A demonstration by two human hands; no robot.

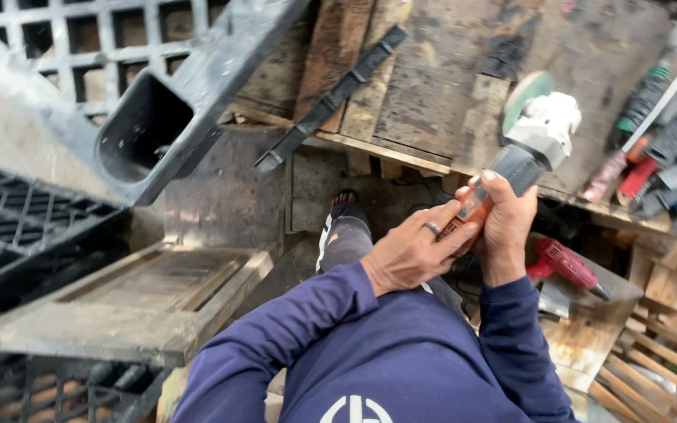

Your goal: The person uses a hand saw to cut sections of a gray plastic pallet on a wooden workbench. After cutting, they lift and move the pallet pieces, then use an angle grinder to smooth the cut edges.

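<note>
Hands, left hand [410, 254] and right hand [505, 223], grip orange-grey angle grinder [511, 168] with round disc.

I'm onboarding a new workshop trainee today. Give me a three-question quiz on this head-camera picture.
1. True or false: both hands grip the angle grinder.
2. Which hand wears a ring? A) left hand B) right hand
3. Fill in: the red power tool lies to the person's ____.

Key:
1. True; both hands close on its orange-and-grey body.
2. A; the ring is on a left finger.
3. Right, below the wooden workbench.
</note>
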